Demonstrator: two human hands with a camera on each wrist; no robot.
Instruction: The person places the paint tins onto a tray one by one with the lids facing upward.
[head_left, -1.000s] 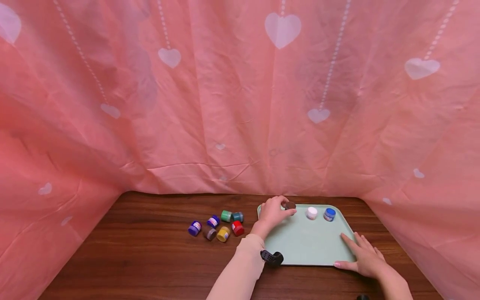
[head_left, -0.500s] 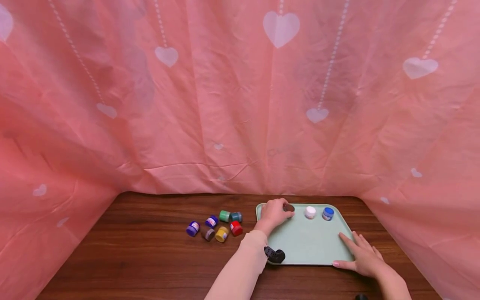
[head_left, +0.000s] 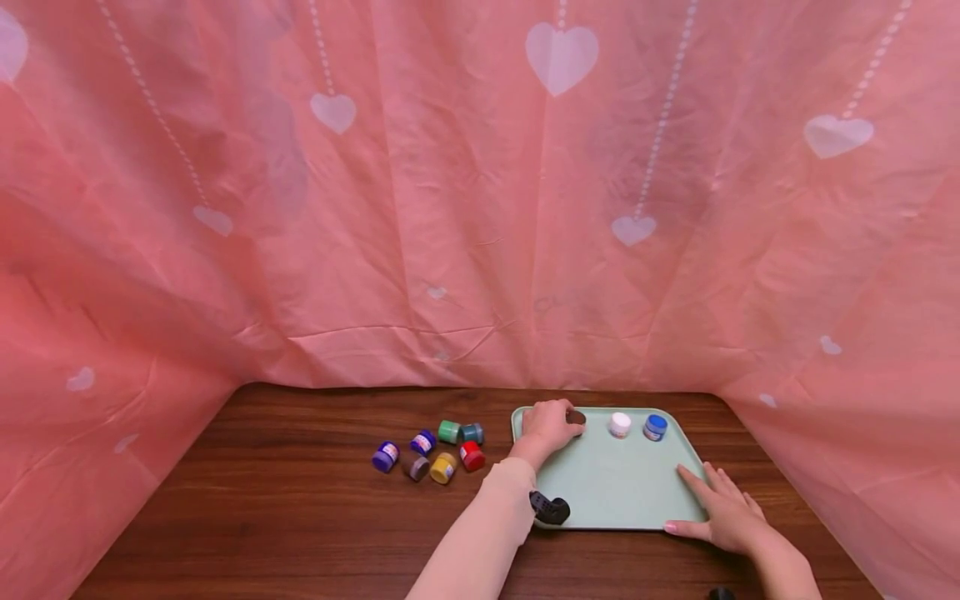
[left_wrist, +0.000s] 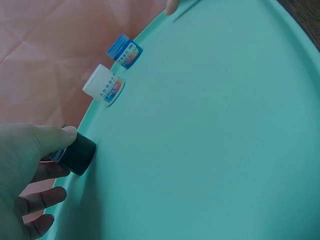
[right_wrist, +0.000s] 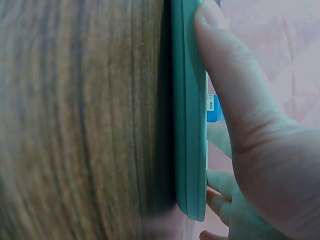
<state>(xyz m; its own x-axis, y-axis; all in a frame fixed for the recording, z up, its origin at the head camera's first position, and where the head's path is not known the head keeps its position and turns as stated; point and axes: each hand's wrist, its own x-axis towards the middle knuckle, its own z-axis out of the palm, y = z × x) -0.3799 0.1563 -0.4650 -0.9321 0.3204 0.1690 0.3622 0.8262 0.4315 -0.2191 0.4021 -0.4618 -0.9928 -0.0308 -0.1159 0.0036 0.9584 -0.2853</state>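
Behind and around, a pink curtain (head_left: 480, 208) with pale hearts; below, a brown wooden table (head_left: 300, 533). On that, toward the right, a pale green tray (head_left: 622, 492). At its near right corner, the right hand (head_left: 723, 510), fingers straight and spread. Near its far left corner, the left hand (head_left: 546, 427), with a dark jar (left_wrist: 80, 155) pinched between thumb and fingers. Farther right along the back edge, upright, a white jar (head_left: 619, 425), then a blue jar (head_left: 655, 427). Left of the tray, seven coloured jars (head_left: 423, 442) clustered loosely.
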